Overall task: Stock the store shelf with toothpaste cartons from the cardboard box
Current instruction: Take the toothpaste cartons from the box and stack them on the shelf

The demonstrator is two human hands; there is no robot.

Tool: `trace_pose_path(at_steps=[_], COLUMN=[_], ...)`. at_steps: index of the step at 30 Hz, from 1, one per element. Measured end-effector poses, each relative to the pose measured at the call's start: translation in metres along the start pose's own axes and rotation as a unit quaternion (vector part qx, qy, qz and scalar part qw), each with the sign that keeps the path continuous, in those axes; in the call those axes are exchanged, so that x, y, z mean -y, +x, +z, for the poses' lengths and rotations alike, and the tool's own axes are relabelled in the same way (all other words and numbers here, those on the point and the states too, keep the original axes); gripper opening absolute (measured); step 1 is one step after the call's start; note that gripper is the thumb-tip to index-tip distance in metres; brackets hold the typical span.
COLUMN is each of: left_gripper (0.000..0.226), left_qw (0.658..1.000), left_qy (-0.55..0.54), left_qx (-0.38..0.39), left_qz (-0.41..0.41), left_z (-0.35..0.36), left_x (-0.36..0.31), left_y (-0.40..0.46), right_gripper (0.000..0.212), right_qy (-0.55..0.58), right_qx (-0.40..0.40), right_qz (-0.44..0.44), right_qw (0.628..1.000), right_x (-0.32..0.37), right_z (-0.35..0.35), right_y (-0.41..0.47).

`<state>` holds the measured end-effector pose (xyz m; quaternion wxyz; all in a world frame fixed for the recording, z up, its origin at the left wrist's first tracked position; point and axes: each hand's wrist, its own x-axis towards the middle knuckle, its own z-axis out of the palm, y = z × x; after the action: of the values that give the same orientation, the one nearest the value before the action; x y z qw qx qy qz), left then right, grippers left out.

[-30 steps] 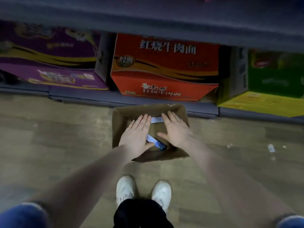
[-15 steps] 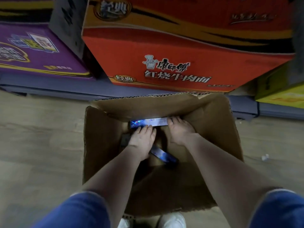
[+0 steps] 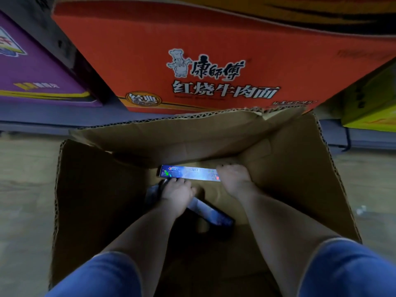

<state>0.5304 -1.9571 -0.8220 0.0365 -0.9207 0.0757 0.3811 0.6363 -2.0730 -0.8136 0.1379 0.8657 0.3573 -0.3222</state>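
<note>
Nearest, two blue sleeves frame bare forearms reaching down into the open brown cardboard box [image 3: 90, 200] on the floor. A dark blue toothpaste carton [image 3: 211, 213] lies on the box bottom, slanting near-right to far-left, partly hidden under the left hand [image 3: 177, 195], whose fingers curl over it. Farther in, the right hand [image 3: 233, 179] pinches the right end of a shiny blue toothpaste carton [image 3: 188, 173] lying left to right. Beyond stands an orange noodle case [image 3: 192, 50] on the grey shelf; everything looms closer than half a second ago.
</note>
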Motion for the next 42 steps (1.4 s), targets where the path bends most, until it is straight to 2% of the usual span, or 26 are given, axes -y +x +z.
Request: trace_pose_path(at_steps=[5,9,21,28,31,35,39,42], left_gripper=[0.032,0.036,0.046,0.046,0.045,0.035,0.032,0.027], left_qw=[1.000,0.998,0.988,0.974,0.967,0.939,0.921,0.907], left_qy=[-0.002,-0.044,-0.073,-0.090,-0.079,-0.056,-0.052,-0.037], left_qx=[0.012,-0.018,-0.134,-0.207,-0.243,-0.338,-0.380,-0.414], left_qz=[-0.022,-0.041,-0.010,0.004,0.012,0.043,0.062,0.065], left_z=[-0.016,-0.046,-0.205,-0.322,-0.372,-0.424,-0.464,-0.496], left_x=[0.001,-0.001,0.002,0.010,0.018,0.031,0.037,0.038], left_y=[-0.007,-0.041,-0.239,-0.355,-0.401,-0.460,-0.504,-0.537], right_gripper=[0.033,0.034,0.036,0.036,0.030,0.025,0.032,0.024], right_qy=[0.046,0.085,0.153,0.144,0.151,0.166,0.154,0.151], right_qx=[0.041,0.060,0.026,-0.058,-0.097,-0.155,-0.219,-0.266], right_qz=[0.022,0.050,0.057,0.032,0.013,-0.009,-0.027,-0.038], right_qw=[0.998,0.993,0.986,0.987,0.984,0.974,0.963,0.951], right_x=[0.004,0.009,0.000,-0.014,-0.023,-0.034,-0.040,-0.042], right_z=[-0.026,-0.057,-0.228,-0.339,-0.390,-0.449,-0.499,-0.529], right_y=[-0.009,-0.050,-0.242,-0.343,-0.386,-0.438,-0.489,-0.522])
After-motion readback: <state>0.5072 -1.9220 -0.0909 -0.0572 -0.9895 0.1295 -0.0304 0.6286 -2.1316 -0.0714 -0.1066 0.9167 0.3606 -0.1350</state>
